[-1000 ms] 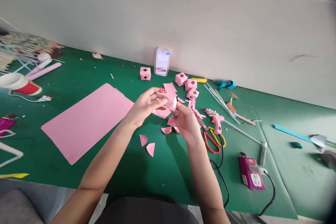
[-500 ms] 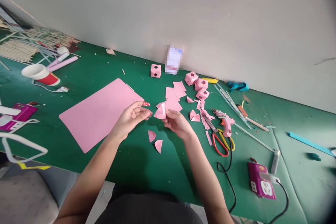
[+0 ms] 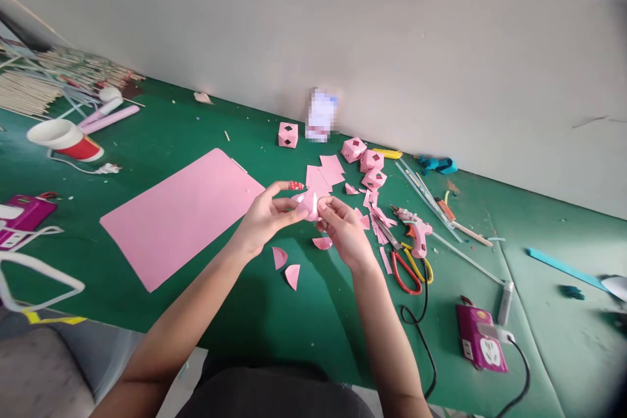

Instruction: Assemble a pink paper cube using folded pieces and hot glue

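Both my hands meet over the green table (image 3: 274,333) on a small folded pink paper piece (image 3: 309,204). My left hand (image 3: 268,217) pinches its left side with thumb and fingers. Its right side is gripped by my right hand (image 3: 345,230). Two pink petal-shaped cutouts (image 3: 287,266) lie on the table just below my hands, and a third cutout (image 3: 322,243) lies under my right hand. Flat pink paper squares (image 3: 324,174) lie just beyond my hands. A large pink sheet (image 3: 181,214) lies to the left.
Several pink paper cubes (image 3: 365,160) and one apart (image 3: 287,134) stand near the wall. Right of my hands lie scissors (image 3: 401,261), a pink glue gun (image 3: 415,232), a purple power strip (image 3: 481,338) and sticks. A paper cup (image 3: 63,140) and stick bundles are far left.
My hands have come together again and lifted slightly; the left hand, apart half a second ago, now pinches the folded pink piece with the right. The view shifted a little.
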